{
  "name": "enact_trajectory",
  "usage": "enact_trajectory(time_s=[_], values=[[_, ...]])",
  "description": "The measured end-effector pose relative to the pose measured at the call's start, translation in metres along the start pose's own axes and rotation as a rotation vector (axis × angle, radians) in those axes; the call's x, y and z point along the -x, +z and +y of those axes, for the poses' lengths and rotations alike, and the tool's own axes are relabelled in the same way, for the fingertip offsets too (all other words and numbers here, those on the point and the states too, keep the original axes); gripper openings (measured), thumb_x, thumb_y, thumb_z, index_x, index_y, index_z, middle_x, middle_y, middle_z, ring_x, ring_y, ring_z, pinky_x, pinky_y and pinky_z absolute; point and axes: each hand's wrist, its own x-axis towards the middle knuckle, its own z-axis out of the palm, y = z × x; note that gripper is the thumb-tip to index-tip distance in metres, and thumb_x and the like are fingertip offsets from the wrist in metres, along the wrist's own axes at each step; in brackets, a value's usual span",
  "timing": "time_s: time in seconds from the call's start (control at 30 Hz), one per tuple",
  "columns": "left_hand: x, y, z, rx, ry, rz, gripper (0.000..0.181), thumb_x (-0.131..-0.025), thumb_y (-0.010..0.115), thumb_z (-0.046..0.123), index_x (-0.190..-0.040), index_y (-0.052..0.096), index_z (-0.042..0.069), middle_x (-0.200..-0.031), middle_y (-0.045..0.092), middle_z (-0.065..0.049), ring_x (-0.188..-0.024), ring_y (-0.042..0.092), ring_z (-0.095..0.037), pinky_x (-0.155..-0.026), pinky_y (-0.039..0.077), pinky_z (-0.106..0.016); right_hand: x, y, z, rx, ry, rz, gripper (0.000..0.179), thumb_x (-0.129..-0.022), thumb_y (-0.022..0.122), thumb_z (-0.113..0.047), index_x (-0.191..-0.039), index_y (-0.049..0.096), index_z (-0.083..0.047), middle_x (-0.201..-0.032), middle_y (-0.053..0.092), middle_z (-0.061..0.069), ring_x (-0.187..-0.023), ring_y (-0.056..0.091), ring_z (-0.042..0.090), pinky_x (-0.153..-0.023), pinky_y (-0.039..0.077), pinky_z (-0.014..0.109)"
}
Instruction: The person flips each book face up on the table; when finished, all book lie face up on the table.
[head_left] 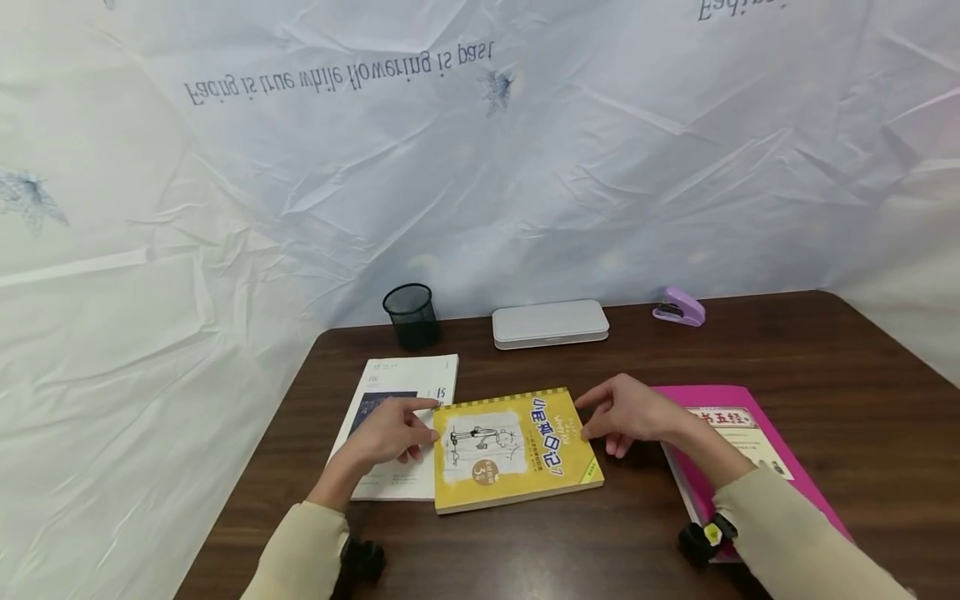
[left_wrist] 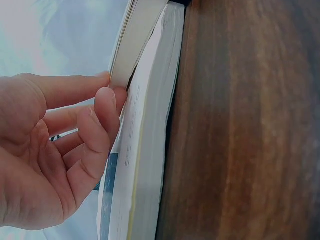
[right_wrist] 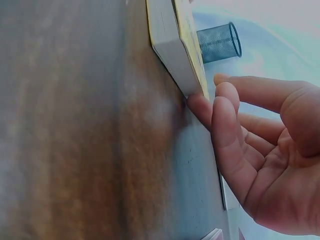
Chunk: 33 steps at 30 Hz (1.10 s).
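Note:
A yellow paperback book [head_left: 517, 450] with a cartoon figure on its cover lies tilted across the middle of the table, its left part over a white book [head_left: 401, 479]. At its left edge, my left hand [head_left: 390, 432] pinches it between thumb and fingers; in the left wrist view the fingertips [left_wrist: 112, 100] are at the page edge, just above the white book. My right hand [head_left: 630, 412] holds the opposite edge, near the title. One fingertip [right_wrist: 199, 107] meets the book's lower corner in the right wrist view, and the thumb is beside the cover.
A magenta book [head_left: 712, 492] lies under my right forearm. Along the back stand a black mesh pen holder [head_left: 414, 321], a white case [head_left: 551, 323] and a purple stapler [head_left: 681, 308]. Behind the dark wooden table [head_left: 525, 554] hangs a pale printed cloth [head_left: 525, 192].

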Motion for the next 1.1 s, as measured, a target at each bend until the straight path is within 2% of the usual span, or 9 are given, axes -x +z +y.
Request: enact_trajectory(time_s=[0.23,0.5,0.83,1.1], values=[[-0.001,-0.001,-0.002,0.010,0.007,-0.016,0.053,-0.095,0.078,0.011,-0.146,0.064,0.012,-0.084,0.067,-0.009,-0.062,0.063,-0.019,-0.055,0.052,-0.029,0.010,0.008,0.002,0.016,0.019,0.018,0.064,-0.089,0.084,-0.013,-0.146,0.058,0.004,-0.075,0.070,0.010,-0.051,0.063,0.014,-0.054,0.059,0.031],[-0.002,-0.001,-0.002,0.031,0.018,-0.017,0.052,-0.095,0.078,0.008,-0.146,0.064,0.011,-0.083,0.068,-0.008,-0.061,0.064,-0.018,-0.054,0.052,-0.028,0.021,0.013,0.005,0.025,-0.004,-0.023,0.079,-0.084,0.086,-0.008,-0.153,0.049,0.006,-0.077,0.071,0.010,-0.053,0.064,0.016,-0.054,0.060,0.033],[-0.002,0.000,-0.002,0.047,0.004,-0.029,0.053,-0.095,0.078,0.009,-0.146,0.064,0.010,-0.084,0.069,-0.009,-0.061,0.066,-0.018,-0.055,0.054,-0.029,0.030,0.021,0.004,0.059,0.024,-0.043,0.092,-0.079,0.090,-0.004,-0.157,0.042,0.005,-0.077,0.068,0.011,-0.053,0.064,0.017,-0.052,0.059,0.033],[-0.003,-0.001,-0.002,0.057,-0.012,-0.025,0.054,-0.094,0.079,0.008,-0.146,0.064,0.010,-0.083,0.070,-0.010,-0.060,0.066,-0.018,-0.055,0.053,-0.027,0.034,0.025,-0.003,0.083,0.035,-0.039,0.095,-0.078,0.090,-0.003,-0.159,0.040,0.002,-0.078,0.067,0.012,-0.052,0.065,0.019,-0.051,0.059,0.035]])
